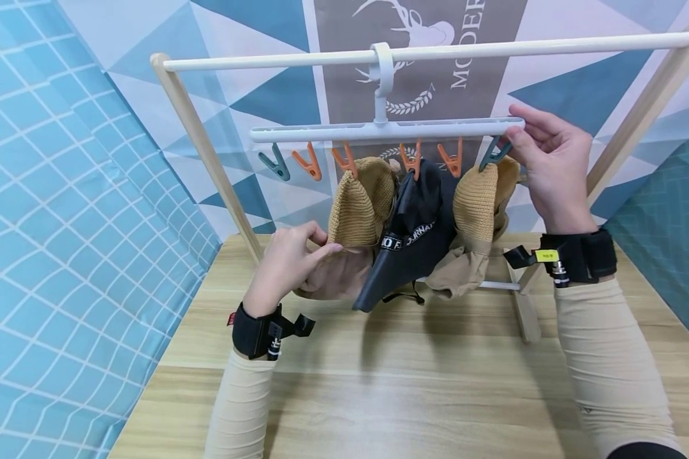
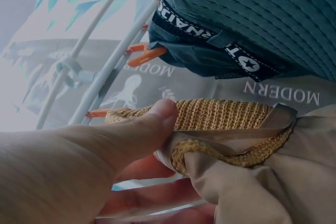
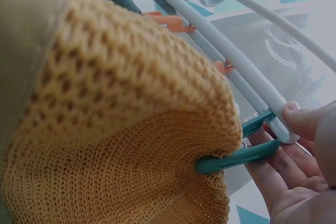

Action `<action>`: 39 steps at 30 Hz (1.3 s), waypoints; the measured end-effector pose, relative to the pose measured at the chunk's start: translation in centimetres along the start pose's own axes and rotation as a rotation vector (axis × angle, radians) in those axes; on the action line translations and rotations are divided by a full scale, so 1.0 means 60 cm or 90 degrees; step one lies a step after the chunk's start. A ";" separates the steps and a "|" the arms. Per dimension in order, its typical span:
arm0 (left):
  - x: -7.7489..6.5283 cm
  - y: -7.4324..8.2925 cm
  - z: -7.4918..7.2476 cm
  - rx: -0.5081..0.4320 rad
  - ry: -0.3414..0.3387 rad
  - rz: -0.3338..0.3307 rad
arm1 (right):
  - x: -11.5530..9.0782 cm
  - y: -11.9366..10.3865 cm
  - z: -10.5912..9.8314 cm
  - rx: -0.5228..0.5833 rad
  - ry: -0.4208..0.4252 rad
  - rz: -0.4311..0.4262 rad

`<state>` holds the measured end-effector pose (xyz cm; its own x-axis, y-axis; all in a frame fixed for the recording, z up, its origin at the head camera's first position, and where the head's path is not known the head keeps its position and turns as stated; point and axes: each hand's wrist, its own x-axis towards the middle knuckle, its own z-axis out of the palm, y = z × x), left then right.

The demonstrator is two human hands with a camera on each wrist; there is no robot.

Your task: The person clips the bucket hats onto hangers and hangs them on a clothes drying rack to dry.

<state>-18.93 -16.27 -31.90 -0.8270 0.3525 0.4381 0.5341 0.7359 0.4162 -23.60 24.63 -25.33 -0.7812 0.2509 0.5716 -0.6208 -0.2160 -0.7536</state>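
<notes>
A pale blue clip hanger (image 1: 321,134) carries three hats on its clips. At the left, an orange clip (image 1: 346,159) bites a hat with tan knit and beige cloth (image 1: 353,213). My left hand (image 1: 287,264) pinches this hat's lower edge, the thumb (image 2: 164,113) lying over the knit. A dark hat with white lettering (image 1: 402,255) hangs in the middle from another orange clip (image 1: 411,159). On the right, a dark green clip (image 3: 236,158) grips a second tan knit hat (image 3: 121,129). My right hand (image 1: 554,159) holds the hanger's right end between thumb and fingers.
The hanger hooks over the white rod (image 1: 252,62) of a rack with wooden legs (image 1: 201,146), standing on a wood-grain table (image 1: 344,395). A green clip (image 1: 275,163) and two orange clips hang without hats. Patterned cloth (image 1: 275,38) stands behind.
</notes>
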 end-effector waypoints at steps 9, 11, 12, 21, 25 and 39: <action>0.000 0.011 0.005 0.034 0.004 0.018 | 0.001 0.000 -0.011 -0.007 0.010 0.008; -0.001 0.009 0.002 0.024 0.001 0.014 | -0.001 0.006 -0.010 0.005 0.009 0.022; -0.002 0.008 0.000 0.017 0.000 0.011 | -0.003 0.009 -0.009 0.013 0.006 0.031; -0.003 0.001 -0.007 -0.001 0.017 0.006 | -0.024 0.024 -0.011 0.001 -0.002 0.035; -0.004 0.001 -0.008 -0.004 0.016 -0.004 | -0.047 0.017 -0.013 -0.128 0.039 -0.024; -0.001 0.002 -0.008 -0.012 0.019 -0.011 | -0.157 -0.018 -0.026 -0.397 0.394 -0.256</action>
<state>-18.71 -16.49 -31.49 -0.8304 0.3223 0.4545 0.5234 0.7309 0.4380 -15.46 23.97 -30.38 -0.2347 0.6877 0.6870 -0.5481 0.4901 -0.6778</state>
